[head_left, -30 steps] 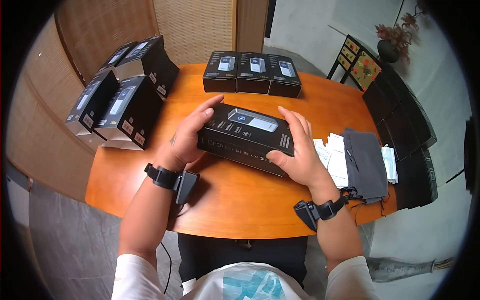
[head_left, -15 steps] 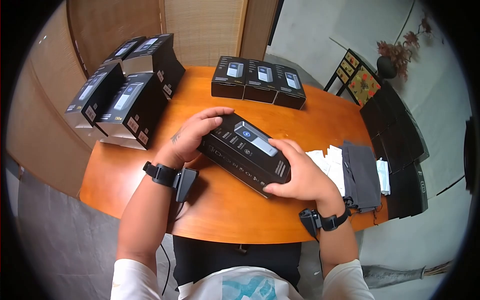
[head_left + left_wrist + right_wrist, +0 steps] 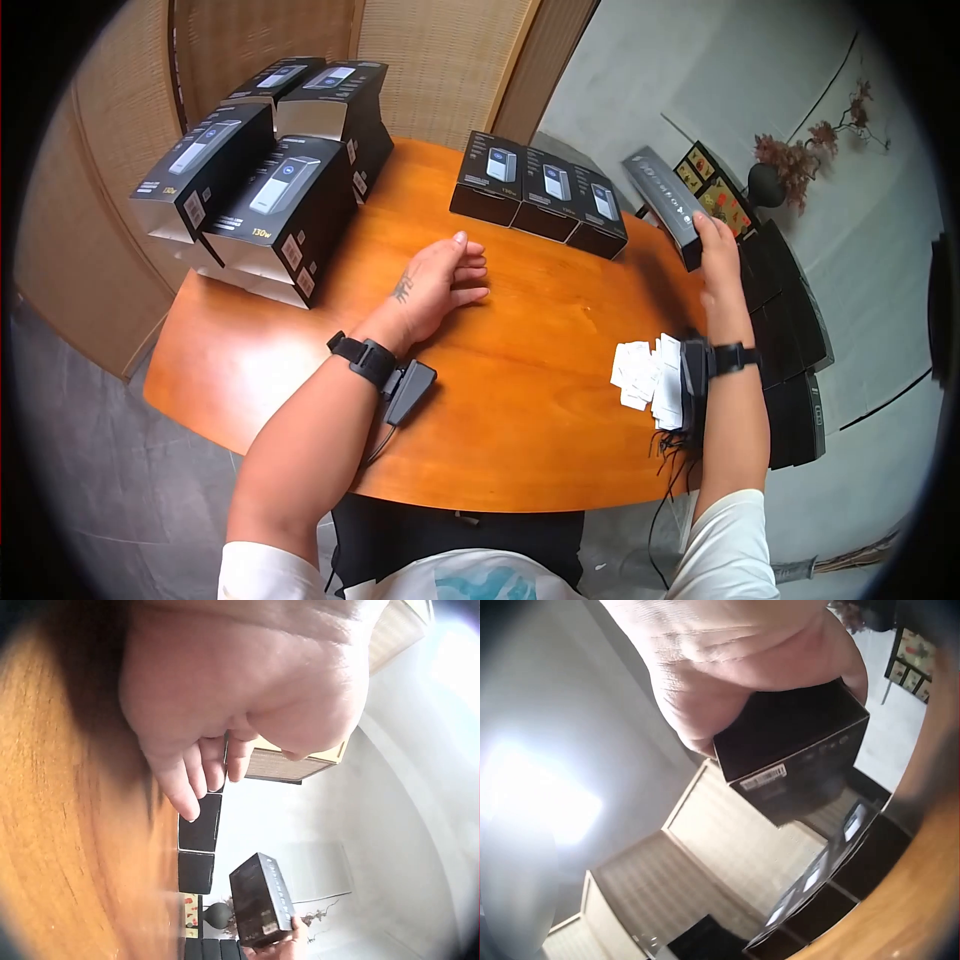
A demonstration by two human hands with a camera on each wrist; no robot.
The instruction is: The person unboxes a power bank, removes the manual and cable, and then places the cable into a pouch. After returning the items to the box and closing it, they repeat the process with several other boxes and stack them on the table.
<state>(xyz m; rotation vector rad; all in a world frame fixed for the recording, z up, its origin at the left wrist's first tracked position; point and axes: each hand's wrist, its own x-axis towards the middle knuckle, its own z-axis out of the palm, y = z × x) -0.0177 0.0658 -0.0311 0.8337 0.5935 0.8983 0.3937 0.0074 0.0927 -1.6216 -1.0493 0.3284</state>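
Right hand (image 3: 722, 265) grasps black box (image 3: 662, 192) by one end; left hand's (image 3: 436, 288) fingers released. Probably stiff, smooth; grip opposite sides.

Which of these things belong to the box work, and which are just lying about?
Likely the job:
- box in the right hand
- row of three boxes
- boxes on the left
- white papers

Just about:
- dark vase
- patterned cabinet

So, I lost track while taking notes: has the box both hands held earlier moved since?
Yes. The box has gone from the near side of the row of three boxes to its right, held in the right hand.
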